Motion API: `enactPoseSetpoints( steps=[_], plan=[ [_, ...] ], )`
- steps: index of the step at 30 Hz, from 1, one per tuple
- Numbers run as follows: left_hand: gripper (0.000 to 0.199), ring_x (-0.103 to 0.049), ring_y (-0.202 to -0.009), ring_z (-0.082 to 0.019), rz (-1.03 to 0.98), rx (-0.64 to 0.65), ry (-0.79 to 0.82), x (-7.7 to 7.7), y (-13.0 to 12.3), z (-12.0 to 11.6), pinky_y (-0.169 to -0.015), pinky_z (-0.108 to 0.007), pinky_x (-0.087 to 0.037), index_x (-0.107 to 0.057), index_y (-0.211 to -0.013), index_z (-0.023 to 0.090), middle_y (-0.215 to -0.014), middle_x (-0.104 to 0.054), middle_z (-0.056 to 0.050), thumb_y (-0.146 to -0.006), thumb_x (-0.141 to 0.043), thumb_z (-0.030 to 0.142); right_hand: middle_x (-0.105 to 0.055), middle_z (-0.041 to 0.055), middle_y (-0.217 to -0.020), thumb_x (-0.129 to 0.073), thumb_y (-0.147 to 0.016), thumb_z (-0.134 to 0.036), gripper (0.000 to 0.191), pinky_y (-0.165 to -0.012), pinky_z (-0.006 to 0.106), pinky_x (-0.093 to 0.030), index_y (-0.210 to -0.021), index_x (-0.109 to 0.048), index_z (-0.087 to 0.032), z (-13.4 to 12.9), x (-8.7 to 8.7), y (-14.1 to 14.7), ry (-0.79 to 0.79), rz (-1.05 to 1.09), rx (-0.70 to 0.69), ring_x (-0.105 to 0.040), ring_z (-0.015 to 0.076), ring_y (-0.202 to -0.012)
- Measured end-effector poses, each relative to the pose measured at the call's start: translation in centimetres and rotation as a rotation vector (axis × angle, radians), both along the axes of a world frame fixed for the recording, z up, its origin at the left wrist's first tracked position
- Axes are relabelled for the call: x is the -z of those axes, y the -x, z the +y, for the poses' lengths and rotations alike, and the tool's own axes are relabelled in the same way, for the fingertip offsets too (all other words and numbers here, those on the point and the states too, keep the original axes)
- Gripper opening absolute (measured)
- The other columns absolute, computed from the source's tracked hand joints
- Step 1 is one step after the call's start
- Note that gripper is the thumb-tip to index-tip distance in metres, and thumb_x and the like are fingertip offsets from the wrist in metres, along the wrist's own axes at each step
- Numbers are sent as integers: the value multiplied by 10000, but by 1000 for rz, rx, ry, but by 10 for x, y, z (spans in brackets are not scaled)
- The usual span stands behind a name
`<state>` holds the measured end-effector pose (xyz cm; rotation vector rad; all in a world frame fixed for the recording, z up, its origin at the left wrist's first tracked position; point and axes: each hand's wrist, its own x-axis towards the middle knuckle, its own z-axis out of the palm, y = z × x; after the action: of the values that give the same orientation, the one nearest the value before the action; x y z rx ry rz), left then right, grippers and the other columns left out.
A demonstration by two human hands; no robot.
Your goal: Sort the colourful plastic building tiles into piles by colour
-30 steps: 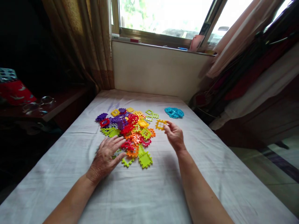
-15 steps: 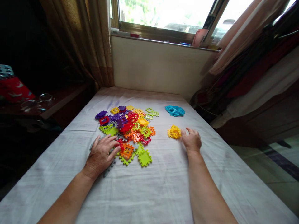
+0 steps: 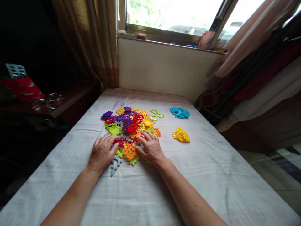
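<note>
Lays the left hand (image 3: 102, 153) at the near left side of a mixed heap of notched plastic pieces (image 3: 131, 123), fingers loosely apart, with no piece visibly gripped. Spreads the right hand (image 3: 151, 149) palm down over the near right side of the same heap, thumb and fingers apart, likewise around no visible piece. Cannot tell of any contact beneath the fingertips of either. Has between the two thumbs a red piece (image 3: 121, 142), right beside the left fingers, and an orange piece (image 3: 130, 151), just beside the right thumb. Shows a grey piece (image 3: 115, 164) just right of the left wrist, a lime square (image 3: 114, 129) just ahead of the left fingertips, and lime frames (image 3: 156, 114) farther ahead of the right hand. Has a yellow pile (image 3: 181, 135) on the pale cloth (image 3: 131, 197), right of the right hand and slightly ahead, and a blue pile (image 3: 179, 112) beyond that. Well to the left of the left hand, shows eyeglasses (image 3: 55, 97) on a dark table (image 3: 75, 94).
</note>
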<state>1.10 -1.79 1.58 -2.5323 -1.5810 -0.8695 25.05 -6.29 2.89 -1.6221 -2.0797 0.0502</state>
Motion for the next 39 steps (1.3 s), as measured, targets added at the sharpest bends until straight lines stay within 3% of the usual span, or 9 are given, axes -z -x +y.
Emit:
enactPoseSetpoints(
  steps=[5,10,14,19,23,27,29,33,39],
  plan=[
    [321,-626,-1172,-258,0,-23,-5,-2,2,1,-1086,-511,-360,-688,-1092,277,-1224,-712,-56,-883,-450,226,-706,46,-1158,-627,-890,-366,153,-1020,418,-352,-954,-713,-257,-5,-4,-11,-11,5,-4,-568,240,-1156],
    [306,-595,-1221,-263,-39,37,-52,-3,-8,-4,-1126,-522,-321,-684,-1127,273,-1257,-696,-66,-910,-470,304,-719,35,-836,-575,-928,-370,310,-882,357,-397,-663,-651,-227,-15,-1,-21,-92,28,74,-615,177,-818],
    [320,-579,-1243,-259,-70,63,-78,-3,-15,-7,-1151,-522,-287,-667,-1168,272,-1280,-683,-69,-929,-469,350,-737,63,-1015,-584,-923,-360,177,-927,385,-406,-952,-718,-248,0,-10,-7,-65,27,151,-633,226,-985],
    [416,-524,-1311,-287,-126,-57,-135,2,-7,-1,-1163,-527,-255,-603,-1294,242,-1365,-622,-124,-947,-451,414,-546,165,-1429,-624,-885,-463,546,-1048,497,-368,-1364,-559,-208,39,-25,34,101,-71,188,-484,331,-1308],
    [526,-468,-1359,-321,-170,-142,-130,10,5,9,-1151,-553,-263,-514,-1407,234,-1446,-545,-154,-947,-438,476,-562,125,-1424,-592,-908,-461,482,-1071,488,-361,-1335,-570,-239,38,-26,72,101,-52,3,-495,297,-1305],
    [501,-480,-1342,-306,-167,-144,-106,14,11,14,-1111,-503,-351,-562,-1373,257,-1433,-554,-139,-952,-416,486,-718,41,-1178,-574,-931,-358,254,-971,345,-438,-1146,-668,-262,24,-25,83,81,6,-281,-638,198,-1076],
    [439,-503,-1317,-305,-117,-143,-71,13,10,14,-1095,-511,-368,-638,-1282,291,-1409,-577,-118,-951,-423,482,-745,23,-1091,-548,-941,-289,185,-929,315,-455,-1039,-702,-262,25,-27,72,60,37,-251,-661,181,-1007],
    [386,-498,-1320,-310,-36,-134,-39,11,6,9,-1103,-544,-343,-686,-1197,308,-1404,-583,-107,-929,-476,490,-724,64,-1166,-569,-898,-208,230,-920,355,-470,-1069,-717,-250,34,-28,38,30,26,61,-653,219,-1039],
    [382,-469,-1345,-338,43,-34,7,7,3,3,-1145,-621,-227,-686,-1206,332,-1419,-575,-99,-860,-607,472,-764,27,-990,-560,-894,-182,215,-896,344,-466,-956,-747,-269,31,-21,20,75,-21,-120,-665,200,-943]
  ],
)
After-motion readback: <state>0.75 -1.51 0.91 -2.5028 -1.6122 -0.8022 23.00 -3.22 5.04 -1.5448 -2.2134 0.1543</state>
